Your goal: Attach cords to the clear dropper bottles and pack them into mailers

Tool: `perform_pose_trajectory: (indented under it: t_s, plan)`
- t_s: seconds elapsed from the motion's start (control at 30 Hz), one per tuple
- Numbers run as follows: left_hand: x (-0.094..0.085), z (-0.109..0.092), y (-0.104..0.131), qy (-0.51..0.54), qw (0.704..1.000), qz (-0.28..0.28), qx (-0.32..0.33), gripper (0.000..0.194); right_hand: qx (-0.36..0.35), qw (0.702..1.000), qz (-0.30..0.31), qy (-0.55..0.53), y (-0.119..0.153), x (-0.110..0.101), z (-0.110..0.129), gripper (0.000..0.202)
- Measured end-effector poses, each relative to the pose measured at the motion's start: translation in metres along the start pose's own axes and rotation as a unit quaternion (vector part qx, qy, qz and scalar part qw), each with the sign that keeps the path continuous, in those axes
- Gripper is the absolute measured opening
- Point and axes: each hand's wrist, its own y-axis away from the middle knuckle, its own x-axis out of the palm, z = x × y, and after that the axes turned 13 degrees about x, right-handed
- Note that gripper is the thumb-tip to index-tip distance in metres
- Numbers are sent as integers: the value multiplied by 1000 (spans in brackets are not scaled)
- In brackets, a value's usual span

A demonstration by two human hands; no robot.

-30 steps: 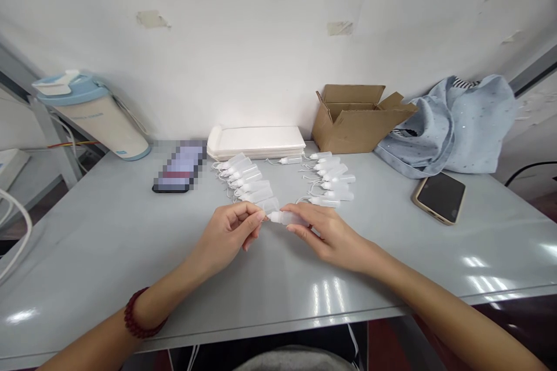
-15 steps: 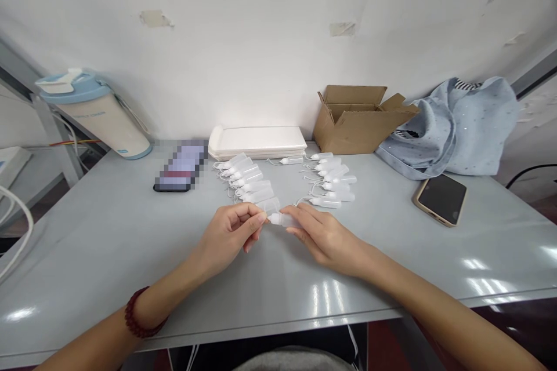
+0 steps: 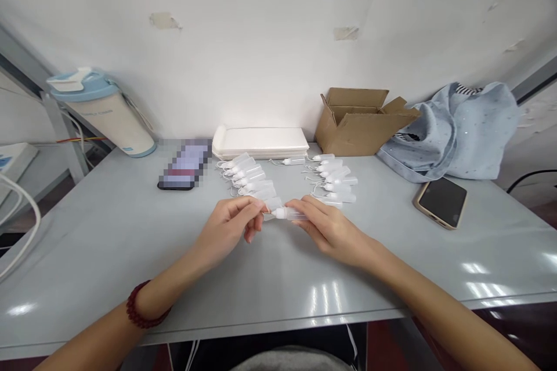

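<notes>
- Far left, a cream tumbler (image 3: 107, 116) with a blue lid leans near the gray table's (image 3: 261, 284) left edge; a pixelated phone (image 3: 185, 168) lies right of it.
- The left hand (image 3: 232, 226) is closed in a fingertip pinch at the held dropper bottle's (image 3: 289, 214) tip; what it pinches is too small to tell.
- Beyond it, the left bottle row (image 3: 250, 174) runs from the white envelope stack (image 3: 263, 142) by the wall toward the fingers.
- The held dropper bottle lies sideways between the hands, over mid-table, with open tabletop from there to the near edge.
- A single bottle (image 3: 293, 161) lies at the stack's near right corner.
- The right hand (image 3: 328, 223) grips the held bottle's body, just nearer than the right bottle row (image 3: 339, 178).
- An open cardboard box (image 3: 365, 133) stands far right of center, touching a light blue bag (image 3: 474, 133).
- Near the bag, a dark-screened phone (image 3: 442, 202) lies well inside the near edge.
</notes>
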Motion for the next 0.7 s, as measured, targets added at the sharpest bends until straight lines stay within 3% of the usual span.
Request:
perform_pose_trajectory:
  t_s: [0.13,0.7]
  plan:
    - [0,-5,1,-52,999,14,3,26,4,1000,7,-5,1,1,1,22]
    - [12,0,8,-70,997,28,-2,25,-1,1000,-14,-19,4,13,0,20]
